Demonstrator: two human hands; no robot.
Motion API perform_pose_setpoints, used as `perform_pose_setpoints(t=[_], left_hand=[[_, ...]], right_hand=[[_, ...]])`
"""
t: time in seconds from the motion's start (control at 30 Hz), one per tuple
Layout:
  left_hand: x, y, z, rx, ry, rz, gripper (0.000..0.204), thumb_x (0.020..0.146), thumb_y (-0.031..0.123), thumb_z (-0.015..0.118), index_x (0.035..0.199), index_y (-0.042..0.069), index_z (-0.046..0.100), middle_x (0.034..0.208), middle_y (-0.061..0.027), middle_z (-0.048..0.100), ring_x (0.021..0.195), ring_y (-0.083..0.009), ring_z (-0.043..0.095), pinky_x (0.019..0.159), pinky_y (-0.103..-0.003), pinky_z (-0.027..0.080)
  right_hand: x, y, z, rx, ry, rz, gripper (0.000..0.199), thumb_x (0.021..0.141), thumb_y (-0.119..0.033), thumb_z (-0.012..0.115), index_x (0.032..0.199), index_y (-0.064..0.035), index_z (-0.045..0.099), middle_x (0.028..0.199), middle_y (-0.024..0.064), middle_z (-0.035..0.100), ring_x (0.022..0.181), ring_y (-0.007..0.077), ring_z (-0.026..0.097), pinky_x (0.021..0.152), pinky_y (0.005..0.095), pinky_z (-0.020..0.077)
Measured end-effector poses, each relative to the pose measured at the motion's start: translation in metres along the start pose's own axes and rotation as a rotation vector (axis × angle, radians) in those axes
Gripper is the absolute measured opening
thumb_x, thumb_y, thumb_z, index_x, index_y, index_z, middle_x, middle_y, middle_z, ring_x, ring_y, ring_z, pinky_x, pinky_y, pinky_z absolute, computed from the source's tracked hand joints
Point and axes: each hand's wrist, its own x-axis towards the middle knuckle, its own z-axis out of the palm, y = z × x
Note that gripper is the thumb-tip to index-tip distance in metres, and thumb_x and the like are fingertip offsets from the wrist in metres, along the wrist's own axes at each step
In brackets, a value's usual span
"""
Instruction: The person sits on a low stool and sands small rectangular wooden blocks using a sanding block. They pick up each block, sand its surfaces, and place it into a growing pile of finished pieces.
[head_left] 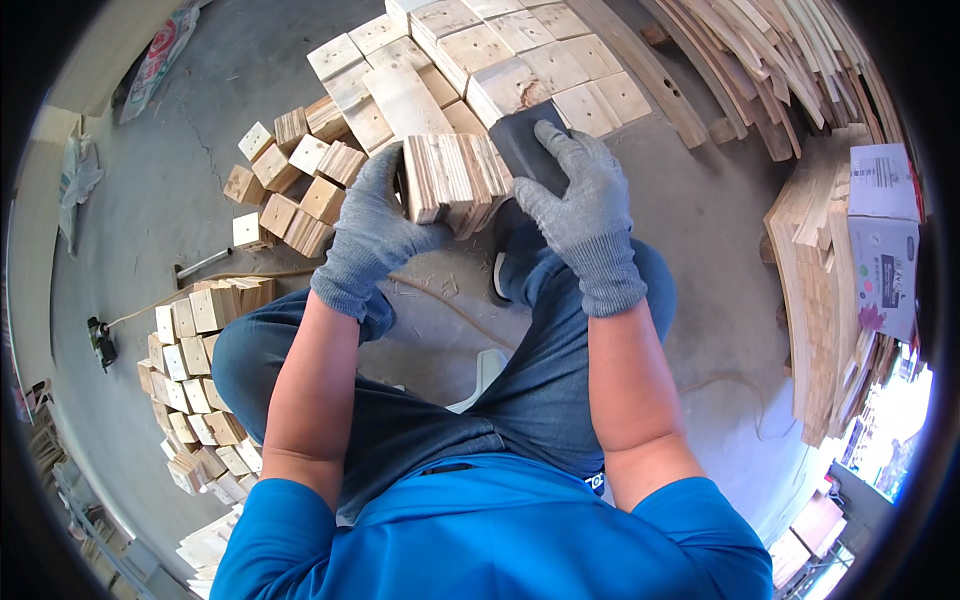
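Note:
My left hand [372, 238], in a grey knit glove, is closed around the left side of a layered plywood block [455, 178]. The block's striped edges face up, and it is held above the floor between my knees. In my right hand [585, 205], gloved alike, is a flat black rectangular block [524, 150] that looks like a sanding block. The thumb lies over its near part and the fingers over its far right edge. It is tilted close beside the plywood's right side; I cannot tell whether they touch.
Stacked pale wood blocks [520, 50] stand just beyond my hands. Loose blocks [300, 170] lie to the left, with another pile [195, 385] by my left knee. A cord [440, 300] crosses the floor. Long boards [770, 60] and a purple-white carton [885, 240] are at right.

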Motion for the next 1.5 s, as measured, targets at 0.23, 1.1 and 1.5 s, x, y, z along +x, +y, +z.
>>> perform_pose_setpoints(t=[0.23, 1.1, 1.5], left_hand=[[0.003, -0.003, -0.013, 0.01, 0.038, -0.025, 0.095, 0.062, 0.018, 0.099, 0.145, 0.0, 0.056, 0.135, -0.0152, 0.069, 0.129, -0.0267, 0.066, 0.117, -0.04, 0.051], [-0.013, -0.028, -0.031, -0.632, 0.218, -0.294, 0.058, 0.092, 0.028, 0.083, 0.139, -0.002, 0.067, 0.122, -0.0132, 0.074, 0.109, -0.0222, 0.073, 0.098, -0.035, 0.059], [-0.019, -0.015, 0.003, -0.829, 0.163, -0.409, 0.063, 0.099, 0.04, 0.076, 0.152, 0.011, 0.056, 0.13, -0.0105, 0.071, 0.114, -0.0248, 0.073, 0.095, -0.043, 0.062]], right_hand=[[-0.01, -0.008, -0.001, 0.054, -0.043, -0.062, 0.069, 0.079, -0.031, 0.092, 0.142, -0.0122, 0.072, 0.141, 0.0272, 0.066, 0.131, 0.0448, 0.062, 0.115, 0.051, 0.0485], [-0.006, 0.005, 0.008, 0.133, -0.025, -0.038, 0.068, 0.081, -0.031, 0.091, 0.142, -0.0083, 0.071, 0.137, 0.0268, 0.067, 0.128, 0.0429, 0.064, 0.115, 0.0511, 0.0495], [-0.011, -0.008, 0.015, 0.503, 0.006, -0.059, 0.069, 0.082, -0.027, 0.094, 0.141, -0.0003, 0.069, 0.133, 0.0267, 0.07, 0.122, 0.0399, 0.069, 0.109, 0.0459, 0.0554]])
